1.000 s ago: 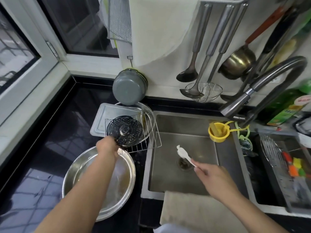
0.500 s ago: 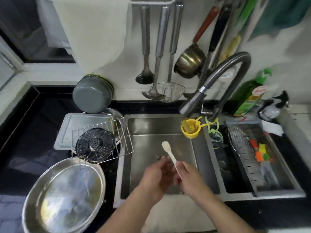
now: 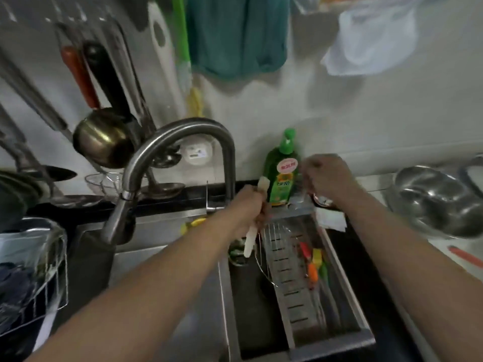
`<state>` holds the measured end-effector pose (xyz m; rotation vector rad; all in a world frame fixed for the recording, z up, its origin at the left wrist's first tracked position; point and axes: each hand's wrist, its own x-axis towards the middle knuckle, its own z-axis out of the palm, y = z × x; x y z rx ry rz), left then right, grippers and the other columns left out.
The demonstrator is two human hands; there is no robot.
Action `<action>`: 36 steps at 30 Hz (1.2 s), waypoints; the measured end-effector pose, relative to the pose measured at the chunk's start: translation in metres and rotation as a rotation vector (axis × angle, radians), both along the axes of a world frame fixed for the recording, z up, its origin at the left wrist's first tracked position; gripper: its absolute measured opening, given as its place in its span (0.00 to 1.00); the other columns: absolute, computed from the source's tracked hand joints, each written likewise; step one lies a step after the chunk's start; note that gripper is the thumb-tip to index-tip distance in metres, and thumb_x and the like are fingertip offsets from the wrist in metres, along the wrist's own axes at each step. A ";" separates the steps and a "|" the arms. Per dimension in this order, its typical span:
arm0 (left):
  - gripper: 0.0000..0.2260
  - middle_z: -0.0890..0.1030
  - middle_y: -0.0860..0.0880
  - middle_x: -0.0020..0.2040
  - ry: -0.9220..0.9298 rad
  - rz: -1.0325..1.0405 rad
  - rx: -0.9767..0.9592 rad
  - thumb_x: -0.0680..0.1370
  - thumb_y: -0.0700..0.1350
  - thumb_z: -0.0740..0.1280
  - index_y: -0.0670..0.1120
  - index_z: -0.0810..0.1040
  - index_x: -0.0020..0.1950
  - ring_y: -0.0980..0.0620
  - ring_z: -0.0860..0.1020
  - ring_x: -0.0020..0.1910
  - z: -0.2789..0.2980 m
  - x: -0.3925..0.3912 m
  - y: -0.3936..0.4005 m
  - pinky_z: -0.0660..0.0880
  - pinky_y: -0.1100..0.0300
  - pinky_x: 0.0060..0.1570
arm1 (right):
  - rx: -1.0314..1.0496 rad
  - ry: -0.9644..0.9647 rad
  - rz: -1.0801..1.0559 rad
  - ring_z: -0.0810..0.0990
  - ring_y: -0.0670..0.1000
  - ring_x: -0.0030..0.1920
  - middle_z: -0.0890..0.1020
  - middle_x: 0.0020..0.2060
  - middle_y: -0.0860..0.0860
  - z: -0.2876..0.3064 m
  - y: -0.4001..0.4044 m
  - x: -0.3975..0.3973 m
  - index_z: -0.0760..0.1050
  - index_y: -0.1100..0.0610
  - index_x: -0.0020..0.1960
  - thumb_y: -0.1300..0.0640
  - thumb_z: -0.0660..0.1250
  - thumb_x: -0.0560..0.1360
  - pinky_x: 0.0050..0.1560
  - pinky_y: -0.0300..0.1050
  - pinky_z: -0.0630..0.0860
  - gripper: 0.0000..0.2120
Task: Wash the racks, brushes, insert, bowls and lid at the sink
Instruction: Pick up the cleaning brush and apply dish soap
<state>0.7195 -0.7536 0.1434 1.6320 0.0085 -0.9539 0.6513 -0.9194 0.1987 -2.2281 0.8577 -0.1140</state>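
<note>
the faucet (image 3: 183,158) arches over the sink's middle; left of it the basin floor (image 3: 167,270) lies open, right of it a drainer tray (image 3: 308,280) fills the small basin.

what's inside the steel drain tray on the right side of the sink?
The steel drain tray holds a round wire rack at its far end and small red, orange, yellow and green items, too blurred to identify. Its slotted floor otherwise shows bare.

Both arms reach forward, hands (image 3: 248,205) (image 3: 325,176) curled, fingers closed.
</note>
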 end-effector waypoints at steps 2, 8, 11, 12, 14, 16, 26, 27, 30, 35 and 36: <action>0.07 0.74 0.46 0.34 -0.012 0.030 -0.032 0.86 0.40 0.58 0.45 0.74 0.52 0.52 0.68 0.24 0.011 0.011 -0.036 0.66 0.63 0.25 | -0.039 -0.123 -0.055 0.84 0.63 0.47 0.85 0.43 0.58 0.013 -0.037 0.049 0.83 0.54 0.43 0.52 0.63 0.79 0.52 0.61 0.81 0.12; 0.11 0.73 0.46 0.36 0.028 0.078 -0.093 0.85 0.36 0.57 0.44 0.75 0.45 0.51 0.68 0.29 0.031 0.025 -0.098 0.62 0.60 0.30 | -0.027 -0.010 0.002 0.80 0.55 0.33 0.83 0.36 0.56 0.014 -0.079 0.120 0.84 0.61 0.48 0.50 0.70 0.77 0.42 0.50 0.82 0.13; 0.13 0.73 0.47 0.35 0.047 0.121 -0.121 0.83 0.35 0.53 0.44 0.73 0.46 0.51 0.68 0.28 0.032 0.028 -0.111 0.61 0.59 0.31 | -0.124 0.113 0.094 0.82 0.57 0.37 0.83 0.38 0.56 0.012 -0.084 0.137 0.82 0.61 0.48 0.45 0.74 0.73 0.43 0.46 0.80 0.18; 0.13 0.73 0.47 0.35 0.064 0.133 -0.133 0.84 0.35 0.53 0.44 0.73 0.46 0.51 0.68 0.28 0.032 0.028 -0.113 0.61 0.59 0.31 | -0.152 0.143 0.109 0.83 0.58 0.41 0.84 0.41 0.57 0.010 -0.085 0.140 0.81 0.61 0.48 0.44 0.74 0.72 0.43 0.46 0.80 0.19; 0.13 0.73 0.46 0.36 0.084 0.170 -0.151 0.85 0.37 0.52 0.45 0.73 0.45 0.51 0.69 0.30 0.031 0.025 -0.116 0.61 0.58 0.32 | -0.182 0.162 0.114 0.84 0.58 0.43 0.84 0.41 0.56 0.006 -0.087 0.142 0.80 0.60 0.47 0.42 0.75 0.71 0.42 0.45 0.77 0.20; 0.14 0.74 0.46 0.37 0.096 0.210 -0.178 0.85 0.36 0.52 0.44 0.73 0.45 0.50 0.70 0.31 0.030 0.022 -0.117 0.63 0.59 0.32 | -0.194 0.170 0.107 0.83 0.57 0.40 0.83 0.39 0.55 0.005 -0.087 0.142 0.80 0.58 0.46 0.42 0.75 0.71 0.40 0.44 0.75 0.19; 0.13 0.79 0.45 0.41 0.052 0.203 -0.224 0.85 0.34 0.54 0.43 0.75 0.48 0.49 0.73 0.34 0.025 0.025 -0.105 0.66 0.56 0.35 | -0.217 0.157 0.123 0.81 0.55 0.42 0.82 0.41 0.54 0.002 -0.085 0.140 0.81 0.59 0.51 0.43 0.73 0.75 0.41 0.44 0.73 0.18; 0.13 0.79 0.44 0.41 0.056 0.199 -0.224 0.86 0.34 0.54 0.43 0.75 0.48 0.48 0.73 0.34 0.025 0.026 -0.104 0.66 0.56 0.35 | -0.217 0.157 0.122 0.80 0.55 0.41 0.81 0.40 0.53 0.001 -0.085 0.140 0.81 0.59 0.51 0.43 0.72 0.75 0.39 0.44 0.72 0.18; 0.12 0.80 0.44 0.42 0.055 0.168 -0.217 0.86 0.34 0.55 0.44 0.75 0.50 0.48 0.74 0.35 0.022 0.029 -0.103 0.67 0.56 0.34 | -0.215 0.161 0.120 0.78 0.52 0.38 0.80 0.39 0.53 0.000 -0.084 0.139 0.81 0.59 0.50 0.42 0.72 0.75 0.37 0.43 0.70 0.19; 0.11 0.80 0.44 0.42 0.061 0.143 -0.230 0.86 0.35 0.56 0.43 0.76 0.50 0.49 0.74 0.35 0.016 0.029 -0.104 0.67 0.56 0.34 | -0.228 0.172 0.101 0.76 0.50 0.35 0.78 0.37 0.52 -0.003 -0.085 0.140 0.78 0.59 0.48 0.42 0.72 0.76 0.37 0.43 0.70 0.19; 0.11 0.80 0.44 0.42 0.064 0.141 -0.228 0.86 0.35 0.56 0.43 0.77 0.51 0.50 0.74 0.34 0.015 0.028 -0.104 0.67 0.56 0.34 | -0.231 0.174 0.097 0.76 0.50 0.35 0.78 0.37 0.52 -0.003 -0.085 0.140 0.77 0.59 0.48 0.42 0.72 0.76 0.38 0.43 0.70 0.19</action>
